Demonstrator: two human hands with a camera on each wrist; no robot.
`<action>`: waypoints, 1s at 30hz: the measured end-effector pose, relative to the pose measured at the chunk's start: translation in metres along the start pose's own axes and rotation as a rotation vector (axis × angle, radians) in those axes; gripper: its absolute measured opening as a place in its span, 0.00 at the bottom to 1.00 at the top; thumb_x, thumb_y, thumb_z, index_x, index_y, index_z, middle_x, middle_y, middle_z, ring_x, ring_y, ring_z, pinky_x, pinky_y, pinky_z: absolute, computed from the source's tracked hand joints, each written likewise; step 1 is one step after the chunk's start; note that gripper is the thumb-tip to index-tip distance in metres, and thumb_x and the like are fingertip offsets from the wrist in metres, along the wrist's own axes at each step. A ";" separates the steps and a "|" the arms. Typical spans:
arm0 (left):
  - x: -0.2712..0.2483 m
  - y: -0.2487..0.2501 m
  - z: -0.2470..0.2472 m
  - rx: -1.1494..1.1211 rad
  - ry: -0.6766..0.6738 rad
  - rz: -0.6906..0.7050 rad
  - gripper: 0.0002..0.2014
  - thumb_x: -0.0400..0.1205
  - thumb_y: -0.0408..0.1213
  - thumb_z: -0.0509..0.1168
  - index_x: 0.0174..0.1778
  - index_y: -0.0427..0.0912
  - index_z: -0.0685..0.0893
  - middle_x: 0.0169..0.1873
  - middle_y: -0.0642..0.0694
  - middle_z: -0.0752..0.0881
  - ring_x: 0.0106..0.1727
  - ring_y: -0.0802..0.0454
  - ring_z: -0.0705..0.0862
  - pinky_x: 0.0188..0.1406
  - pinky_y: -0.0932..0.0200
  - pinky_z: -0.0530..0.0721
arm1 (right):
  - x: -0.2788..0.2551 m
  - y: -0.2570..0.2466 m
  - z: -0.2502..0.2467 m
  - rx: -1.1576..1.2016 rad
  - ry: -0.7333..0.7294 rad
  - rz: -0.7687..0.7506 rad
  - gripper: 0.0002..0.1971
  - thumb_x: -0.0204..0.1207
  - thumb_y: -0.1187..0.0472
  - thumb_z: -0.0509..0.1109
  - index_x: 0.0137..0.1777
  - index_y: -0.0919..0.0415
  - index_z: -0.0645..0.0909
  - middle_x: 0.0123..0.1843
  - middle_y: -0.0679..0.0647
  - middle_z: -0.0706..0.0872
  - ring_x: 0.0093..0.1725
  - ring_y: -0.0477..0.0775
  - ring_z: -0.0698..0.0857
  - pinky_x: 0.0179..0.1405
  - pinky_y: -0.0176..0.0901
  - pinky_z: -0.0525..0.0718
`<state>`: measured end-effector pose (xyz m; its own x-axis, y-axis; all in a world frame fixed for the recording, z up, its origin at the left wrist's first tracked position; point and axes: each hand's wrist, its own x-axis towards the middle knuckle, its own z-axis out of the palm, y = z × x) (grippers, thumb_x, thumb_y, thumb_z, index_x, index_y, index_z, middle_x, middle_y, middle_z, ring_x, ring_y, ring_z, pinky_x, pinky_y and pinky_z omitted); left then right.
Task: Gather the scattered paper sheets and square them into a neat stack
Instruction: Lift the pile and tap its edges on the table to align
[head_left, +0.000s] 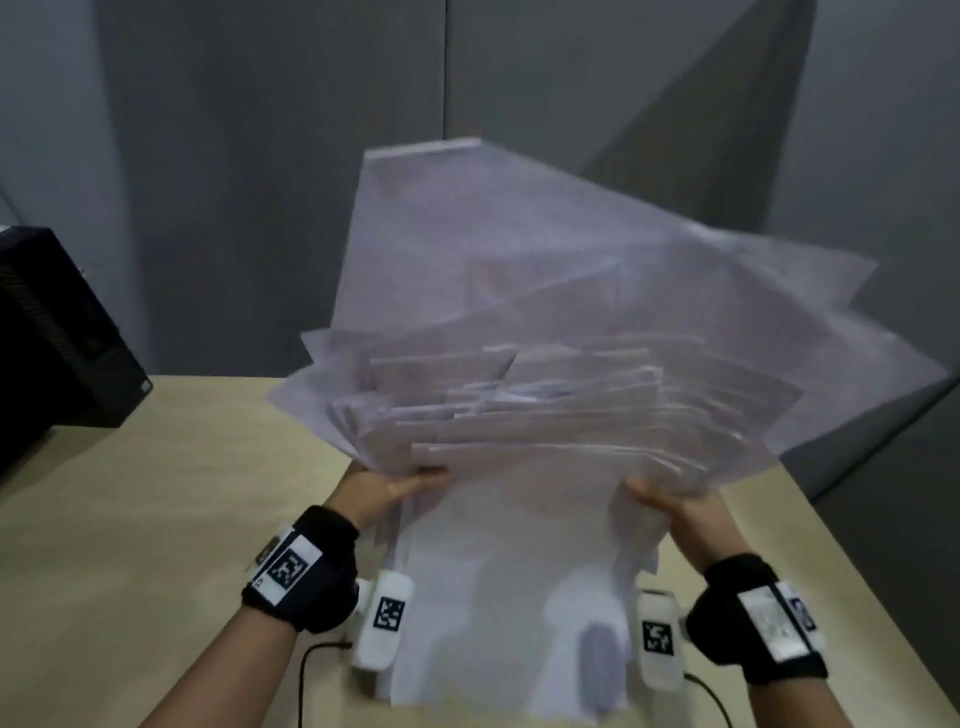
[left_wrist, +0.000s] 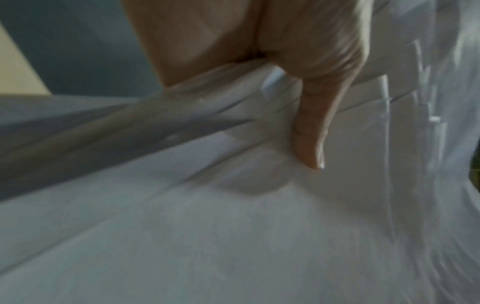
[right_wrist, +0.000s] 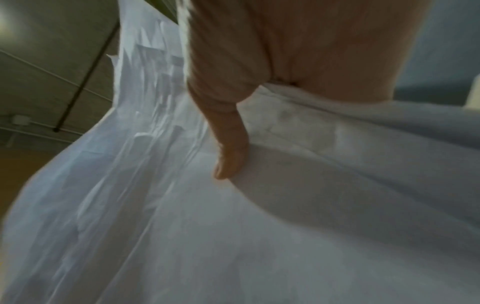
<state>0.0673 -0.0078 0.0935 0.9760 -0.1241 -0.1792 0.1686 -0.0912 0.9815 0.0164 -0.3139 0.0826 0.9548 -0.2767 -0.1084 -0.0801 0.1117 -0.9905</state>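
Note:
A big loose bundle of white paper sheets (head_left: 545, 405) is held upright above the table, its top fanning out unevenly to the right. My left hand (head_left: 387, 486) grips the bundle's left side, thumb on the near face. My right hand (head_left: 675, 501) grips the right side the same way. In the left wrist view the left thumb (left_wrist: 309, 131) presses on the sheets (left_wrist: 233, 236). In the right wrist view the right thumb (right_wrist: 231, 156) lies across the paper (right_wrist: 259, 236). The fingers behind the bundle are hidden. The sheets' lower ends hang toward me.
The light wooden table (head_left: 156, 519) runs under the bundle. A black box-shaped device (head_left: 57, 332) stands at the far left of the table. Grey partition walls (head_left: 260, 156) close the back. The table's right edge (head_left: 883, 597) slants near my right wrist.

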 end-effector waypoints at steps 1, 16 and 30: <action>0.000 0.007 0.001 -0.009 -0.002 0.012 0.36 0.29 0.59 0.81 0.35 0.54 0.86 0.36 0.60 0.89 0.52 0.53 0.83 0.62 0.58 0.78 | 0.003 -0.006 0.000 -0.001 0.044 -0.011 0.33 0.27 0.42 0.87 0.34 0.58 0.89 0.29 0.45 0.91 0.30 0.41 0.88 0.33 0.32 0.87; -0.028 0.071 0.058 -0.188 0.387 0.506 0.17 0.74 0.33 0.73 0.55 0.55 0.80 0.51 0.66 0.83 0.54 0.77 0.82 0.63 0.71 0.79 | -0.020 -0.070 0.057 0.135 0.387 -0.449 0.27 0.72 0.67 0.73 0.72 0.65 0.72 0.66 0.52 0.82 0.66 0.46 0.81 0.69 0.37 0.77; -0.006 0.024 0.026 -0.017 0.069 0.088 0.51 0.32 0.68 0.77 0.53 0.54 0.77 0.48 0.57 0.83 0.52 0.55 0.83 0.56 0.56 0.77 | 0.003 0.009 0.036 0.147 0.160 -0.082 0.29 0.60 0.65 0.82 0.61 0.66 0.77 0.46 0.48 0.87 0.37 0.38 0.87 0.32 0.25 0.84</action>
<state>0.0616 -0.0351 0.1161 0.9942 -0.0626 -0.0878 0.0836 -0.0664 0.9943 0.0293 -0.2791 0.0761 0.8978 -0.4373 -0.0519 0.0495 0.2173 -0.9748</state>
